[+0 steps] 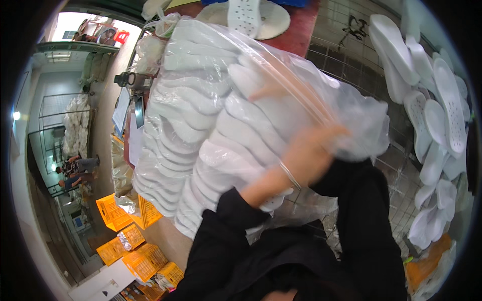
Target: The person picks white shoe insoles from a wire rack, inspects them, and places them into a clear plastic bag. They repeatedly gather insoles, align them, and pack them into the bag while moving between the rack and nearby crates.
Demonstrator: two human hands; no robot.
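Observation:
A large clear plastic bag (193, 62) lies in front of me, packed with rows of white shoe insoles (246, 125). My left hand (314, 145), a thin bracelet at its wrist, is closed on the bag's film near its right end; the hand is blurred. Through the plastic I see my right hand (273, 90) in the bag, over the upper insoles, its fingers spread and blurred. Folds of film and glare partly cover it. Loose film (364, 123) bunches to the right of my hands.
A perforated white insole (244, 17) lies on a round pale pad (276, 20) on the red tabletop (304, 30). Loose insoles (447, 105) pile up on the right, beside a wire grid (341, 55). Orange crates (145, 261) stand lower left. Two people (75, 170) are far off left.

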